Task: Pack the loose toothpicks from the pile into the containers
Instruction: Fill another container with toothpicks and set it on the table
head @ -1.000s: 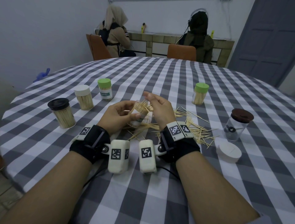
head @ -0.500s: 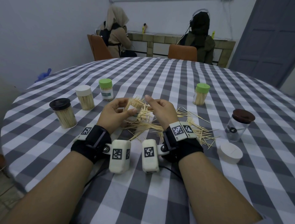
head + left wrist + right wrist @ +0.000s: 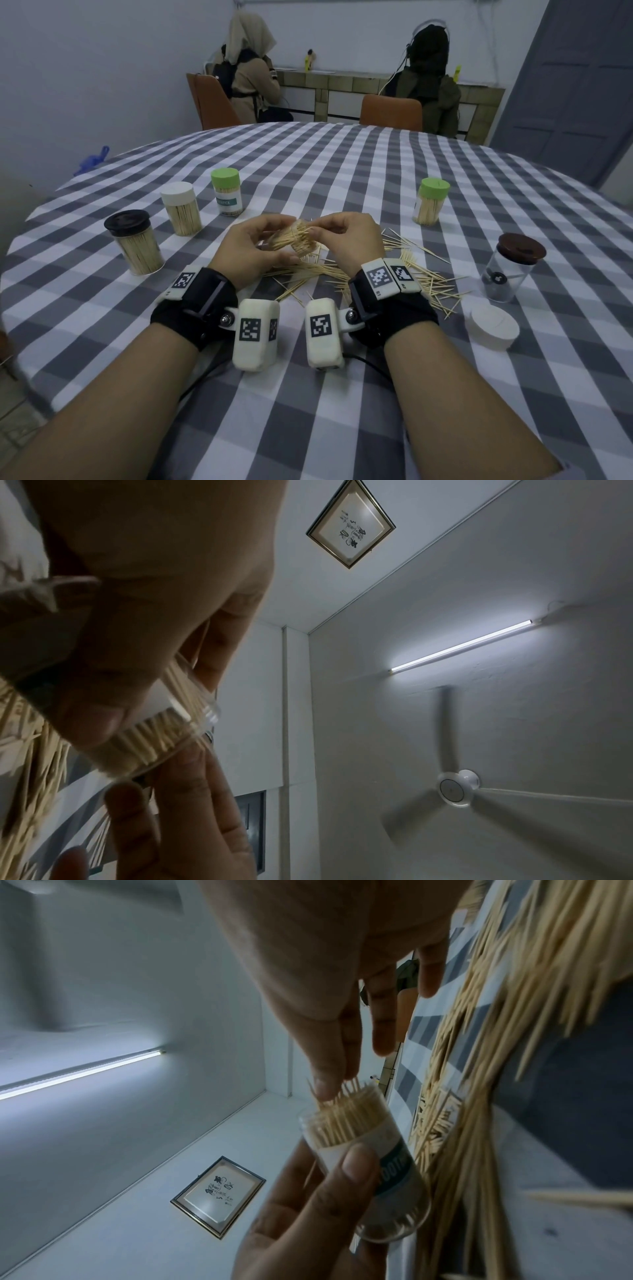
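My left hand (image 3: 251,248) grips the light, slick clear container (image 3: 373,1172) by its labelled wall above the pile (image 3: 404,270), tilted, while my right hand's fingertips (image 3: 325,1088) press protruding stiff, brittle toothpicks (image 3: 346,1110) inward, best pushed end-on.

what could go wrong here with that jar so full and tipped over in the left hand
1. The jar is held tilted in the left hand, open and crammed; toothpicks stick out past the rim, so some could slide out onto the table.
2. The right hand presses its fingertips on the pointed ends, which might prick or snap them.
3. The white lid may not seat over sticks standing proud.
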